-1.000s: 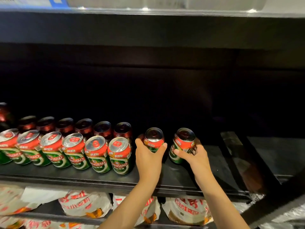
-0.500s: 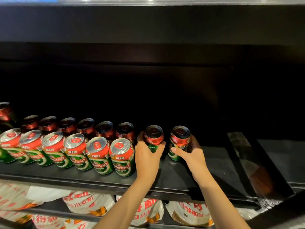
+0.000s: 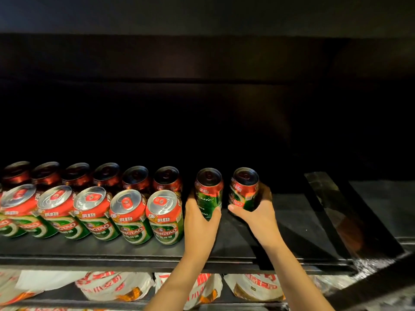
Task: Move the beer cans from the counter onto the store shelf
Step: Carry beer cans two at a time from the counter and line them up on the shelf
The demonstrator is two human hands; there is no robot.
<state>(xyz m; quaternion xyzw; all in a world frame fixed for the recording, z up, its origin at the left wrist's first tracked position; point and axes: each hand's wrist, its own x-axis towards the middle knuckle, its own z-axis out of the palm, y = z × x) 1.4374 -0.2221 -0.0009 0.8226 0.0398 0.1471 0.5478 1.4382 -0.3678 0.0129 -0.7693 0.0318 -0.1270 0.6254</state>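
Two rows of red-and-green beer cans stand on the black shelf (image 3: 134, 252): a front row (image 3: 128, 216) and a darker back row (image 3: 105, 176). My left hand (image 3: 199, 223) is wrapped around a can (image 3: 208, 189) at the right end of the back row. Just to its right, my right hand (image 3: 258, 214) grips another can (image 3: 243, 189) from the side and behind. Both held cans are upright and deep on the shelf. Their bases are hidden by my fingers, so I cannot tell if they rest on the shelf.
The right part of the shelf (image 3: 303, 221) is bare up to a black side panel (image 3: 350, 214). Below, a lower shelf holds white bags with red print (image 3: 116, 286). A dark shelf underside (image 3: 202, 55) runs overhead.
Both hands have pushed their cans a little further back into the shelf, level with the back row. The camera has moved closer and slightly lower.
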